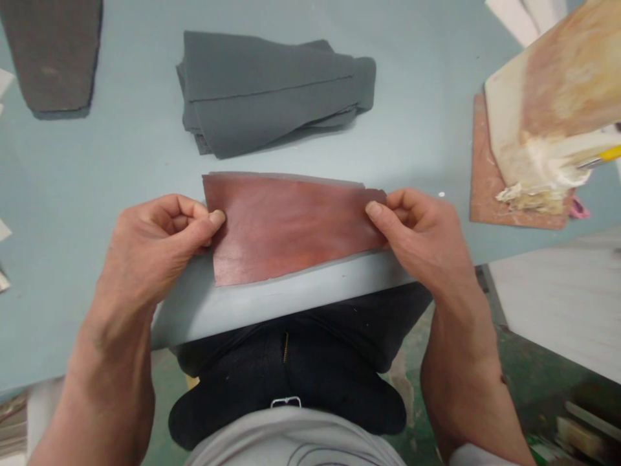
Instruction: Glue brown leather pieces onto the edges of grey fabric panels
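Note:
Between my two hands a reddish-brown piece that looks like leather (pixel 291 226) is stretched out flat, wider at its left end. My left hand (pixel 167 233) pinches its left edge, thumb on top and fingers curled beneath. At the narrower right end, my right hand (pixel 414 226) grips it the same way. A grey layer shows along the piece's top edge; whether it is joined to the piece I cannot tell. Just beyond lies a loose pile of dark grey cut pieces (pixel 272 90), overlapping each other.
The blue-grey table (pixel 136 155) ends close to my body. At the right stands a glue-crusted container (pixel 557 84) on a brown board (pixel 490 188), with a yellow-handled tool (pixel 609 154) by it. A dark stack (pixel 58 58) lies at the far left.

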The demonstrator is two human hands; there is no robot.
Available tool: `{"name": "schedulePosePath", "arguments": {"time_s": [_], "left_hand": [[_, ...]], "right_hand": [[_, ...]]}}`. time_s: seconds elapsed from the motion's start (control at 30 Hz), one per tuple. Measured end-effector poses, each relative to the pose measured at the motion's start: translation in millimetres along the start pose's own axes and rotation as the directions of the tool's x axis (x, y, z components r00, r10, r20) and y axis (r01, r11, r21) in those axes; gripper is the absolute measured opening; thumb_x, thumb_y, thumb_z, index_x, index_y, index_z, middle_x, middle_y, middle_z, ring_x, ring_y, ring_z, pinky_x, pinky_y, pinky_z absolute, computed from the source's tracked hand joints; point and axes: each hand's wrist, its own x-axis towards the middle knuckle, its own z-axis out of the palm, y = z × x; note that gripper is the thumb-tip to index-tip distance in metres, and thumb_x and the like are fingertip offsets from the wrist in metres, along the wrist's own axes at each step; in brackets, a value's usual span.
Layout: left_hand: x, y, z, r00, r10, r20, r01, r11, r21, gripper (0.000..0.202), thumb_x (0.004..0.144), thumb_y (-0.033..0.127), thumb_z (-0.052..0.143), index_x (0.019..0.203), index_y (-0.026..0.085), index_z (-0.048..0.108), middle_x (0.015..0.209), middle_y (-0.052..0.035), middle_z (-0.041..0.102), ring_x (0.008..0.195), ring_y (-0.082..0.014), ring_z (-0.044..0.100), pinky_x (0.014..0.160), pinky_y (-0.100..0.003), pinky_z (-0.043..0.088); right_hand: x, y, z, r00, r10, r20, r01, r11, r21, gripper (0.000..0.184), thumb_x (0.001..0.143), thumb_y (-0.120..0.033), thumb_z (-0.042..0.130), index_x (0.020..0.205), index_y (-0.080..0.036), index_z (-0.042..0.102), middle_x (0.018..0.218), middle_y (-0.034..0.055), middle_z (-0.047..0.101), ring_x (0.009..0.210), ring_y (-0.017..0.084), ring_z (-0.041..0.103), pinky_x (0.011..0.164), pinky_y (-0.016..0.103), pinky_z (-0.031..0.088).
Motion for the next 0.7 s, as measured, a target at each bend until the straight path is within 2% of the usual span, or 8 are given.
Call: {"name": "schedulePosePath", "arguments": {"time_s": [0.17,0.33,0.53,0.7], "left_hand": [[0.6,-0.7,-0.3,1.0,0.0,-0.018,0.001,0.999,0.052,0.028,0.066,0.044,0.083,0.066,0.02,0.069,0.06,0.001,0.065,0.051,-0.0069,0.053,0.047,-0.015,0.036],[0.8,-0.2,-1.7,0.999,-0.012,-0.036,0.015,0.996,0.094,0.032,0.066,0.048,0.083,0.068,0.02,0.069,0.063,0.0008,0.067,0.054,-0.0077,0.055,0.049,-0.016,0.037],[-0.8,-1.4,-2.3,0.999,-0.025,-0.041,0.029,0.992,0.121,0.026,0.07,0.04,0.084,0.071,0.019,0.069,0.065,0.0019,0.069,0.056,-0.0086,0.057,0.051,-0.018,0.038],[2.1,-8.0,-5.1,0.997,-0.025,-0.075,0.035,0.99,0.139,0.027,0.071,0.04,0.086,0.074,0.019,0.069,0.066,0.0028,0.07,0.056,-0.0084,0.058,0.052,-0.018,0.039]], "right_hand": [[5.6,1.6,-7.0,0.999,0.02,0.05,-0.019,1.0,-0.02,0.05,0.097,-0.064,0.067,0.073,-0.02,0.061,0.058,-0.0026,0.05,0.054,0.012,0.045,0.05,0.027,0.031],[7.5,1.8,-9.7,0.994,0.058,0.09,-0.058,0.998,-0.01,0.053,0.095,-0.068,0.067,0.074,-0.021,0.06,0.056,-0.0035,0.049,0.052,0.011,0.044,0.049,0.027,0.03],[8.9,1.4,-9.1,0.994,0.047,0.099,-0.048,0.999,0.006,0.049,0.095,-0.064,0.068,0.073,-0.021,0.058,0.056,-0.0038,0.051,0.053,0.01,0.046,0.051,0.026,0.031],[12.0,1.0,-13.0,0.99,0.021,0.139,-0.02,1.0,-0.005,0.048,0.096,-0.06,0.071,0.072,-0.02,0.057,0.056,-0.0044,0.051,0.053,0.009,0.045,0.052,0.026,0.031]]}}
